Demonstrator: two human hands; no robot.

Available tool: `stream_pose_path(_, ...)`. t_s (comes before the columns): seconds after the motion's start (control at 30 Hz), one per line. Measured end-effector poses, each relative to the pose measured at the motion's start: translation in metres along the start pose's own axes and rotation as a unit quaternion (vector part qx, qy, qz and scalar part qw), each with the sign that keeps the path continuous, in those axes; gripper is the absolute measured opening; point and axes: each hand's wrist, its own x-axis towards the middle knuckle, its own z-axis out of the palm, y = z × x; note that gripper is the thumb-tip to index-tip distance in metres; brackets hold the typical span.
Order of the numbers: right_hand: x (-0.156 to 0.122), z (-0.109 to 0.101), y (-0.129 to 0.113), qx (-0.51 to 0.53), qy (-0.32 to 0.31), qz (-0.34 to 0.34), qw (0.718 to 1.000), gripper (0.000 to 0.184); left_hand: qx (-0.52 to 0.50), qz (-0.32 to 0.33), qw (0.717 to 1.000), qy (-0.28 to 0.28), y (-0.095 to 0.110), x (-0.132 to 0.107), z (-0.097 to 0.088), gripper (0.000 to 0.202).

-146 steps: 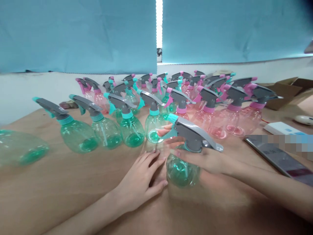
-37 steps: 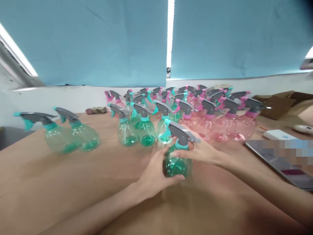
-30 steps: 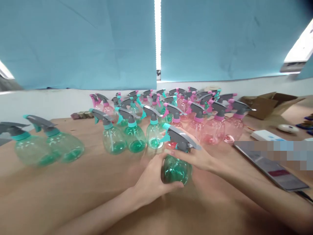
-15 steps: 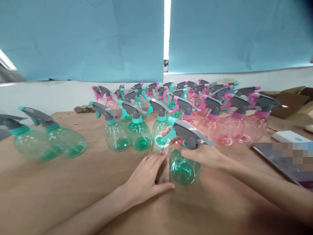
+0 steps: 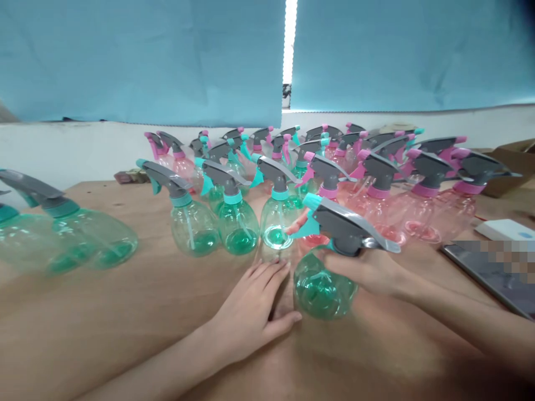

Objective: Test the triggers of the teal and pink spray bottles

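My right hand (image 5: pixel 368 270) is wrapped round the neck of a green spray bottle (image 5: pixel 320 292), which has a grey head and a turquoise trigger. The bottle leans slightly, its nozzle toward the left; some of my fingers are hidden behind it. My left hand (image 5: pixel 261 306) lies flat on the wooden table (image 5: pixel 175 317), fingers stretched out and thumb apart, just left of that bottle. Beyond my fingertips a clear green spray bottle (image 5: pixel 279 220) stands upright. Two more green bottles, one of them a spray bottle (image 5: pixel 238 225) with a turquoise collar, stand left of it.
Pink spray bottles (image 5: pixel 378 214) stand in rows at the right and back, mixed with green ones. Tilted green bottles (image 5: pixel 104 236) are at the far left. A dark flat device (image 5: pixel 480 275), a white box (image 5: pixel 507 229) and a cardboard box (image 5: pixel 507 167) are on the right.
The view has moved slightly closer to the bottles. The held spray bottle has shifted a little right and tilted more, with my right hand still round it. My left hand stays flat on the table.
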Motion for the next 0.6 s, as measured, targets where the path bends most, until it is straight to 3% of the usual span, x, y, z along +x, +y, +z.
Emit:
stream_pose_path(0.13, -0.0009, 0.0014, 0.0017, 0.052, -0.022, 0.034, 0.998, 0.004, 0.018, -0.003, 1.0, -0.012, -0.0003, 0.0001, -0.0005, 0.063)
stream_pose_path(0.27, -0.0033, 0.0005, 0.0031, 0.045, -0.031, 0.071, 0.996, 0.015, 0.021, 0.002, 1.0, -0.013, -0.0003, 0.0003, -0.0012, 0.062)
stream_pose_path(0.4, -0.0035, -0.0007, 0.0024, 0.064, -0.023, 0.058, 0.996, 0.018, 0.012, 0.003, 1.0, -0.009, -0.0001, 0.0004, -0.0015, 0.057)
stream_pose_path(0.53, -0.0029, 0.0, 0.0042, 0.099, -0.035, 0.026, 0.994, 0.006, 0.007, 0.006, 1.0, -0.005, -0.0001, 0.0003, -0.0015, 0.055)
stream_pose_path(0.6, -0.0039, 0.0009, 0.0072, 0.105, -0.03, 0.036, 0.993, 0.01, 0.007, 0.006, 1.0, -0.006, -0.0004, 0.0001, -0.0012, 0.054)
